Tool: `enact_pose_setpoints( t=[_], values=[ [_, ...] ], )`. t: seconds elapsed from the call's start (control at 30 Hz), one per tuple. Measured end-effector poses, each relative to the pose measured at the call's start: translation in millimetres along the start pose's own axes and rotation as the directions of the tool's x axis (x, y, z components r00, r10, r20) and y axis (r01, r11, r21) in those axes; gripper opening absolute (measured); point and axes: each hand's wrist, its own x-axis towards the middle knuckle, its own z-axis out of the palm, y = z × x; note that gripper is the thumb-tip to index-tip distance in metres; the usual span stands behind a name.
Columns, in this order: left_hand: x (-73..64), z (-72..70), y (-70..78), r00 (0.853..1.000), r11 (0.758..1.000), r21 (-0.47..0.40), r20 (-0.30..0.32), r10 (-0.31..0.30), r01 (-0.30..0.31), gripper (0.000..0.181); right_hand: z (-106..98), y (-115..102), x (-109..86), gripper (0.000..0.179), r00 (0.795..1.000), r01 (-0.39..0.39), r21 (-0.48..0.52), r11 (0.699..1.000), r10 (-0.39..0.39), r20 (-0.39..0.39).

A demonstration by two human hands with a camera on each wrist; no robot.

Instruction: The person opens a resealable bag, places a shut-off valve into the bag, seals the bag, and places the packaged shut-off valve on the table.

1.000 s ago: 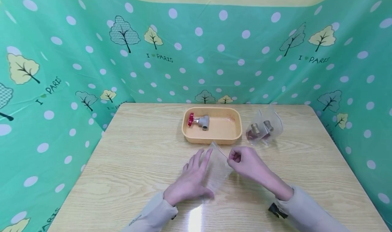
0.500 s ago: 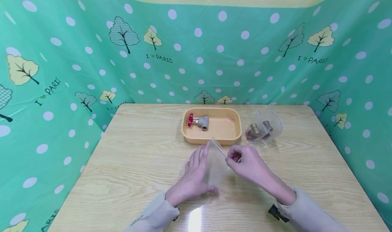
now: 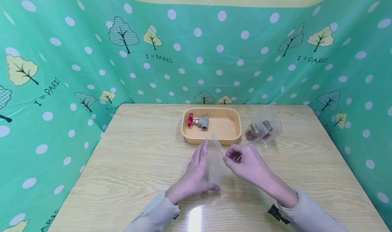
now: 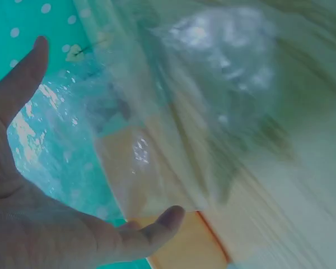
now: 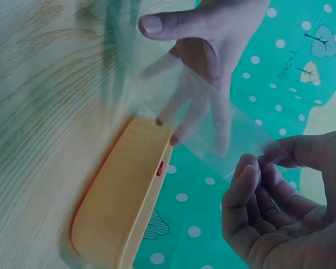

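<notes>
A clear plastic zip bag stands on edge between my two hands, its top edge tilted up toward the tray. With thumb and fingertips my right hand pinches a corner at that edge, as the bag in the right wrist view shows. My left hand is beside the bag, thumb and fingers spread apart and not curled round it. Through the film in the right wrist view, several fingers of the left hand show. I see nothing inside this bag.
Just beyond the hands is a peach tray. In it lies a grey valve with a red handwheel. Right of the tray, another clear bag holds metal fittings with dark red parts. A dotted green curtain surrounds the wooden table.
The bag's top edge has risen and shows two separate lines now. My right hand has shifted slightly left with its corner. My left fingers have moved a little forward, closer together.
</notes>
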Motion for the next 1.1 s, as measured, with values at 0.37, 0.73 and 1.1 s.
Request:
enact_pose_setpoints(
  t=[0.37, 0.73, 1.1],
  values=[
    [12.8, -11.9, 15.0, 0.997, 0.980, -0.186, -0.052, 0.057, -0.066, 0.159, 5, -3, -1.9, 0.014, 0.989, 0.133, 0.012, 0.991, -0.132, -0.074],
    [18.7, -14.9, 16.7, 0.995, 0.973, -0.208, -0.047, 0.093, -0.101, 0.154, 9, -8, -2.8, 0.014, 0.982, 0.160, 0.030, 0.987, -0.156, -0.102],
    [19.8, -15.1, 18.8, 0.994, 0.970, -0.219, -0.059, 0.096, -0.106, 0.154, 9, -12, -3.5, 0.022, 0.985, 0.149, 0.050, 0.988, -0.144, -0.094]
  ],
)
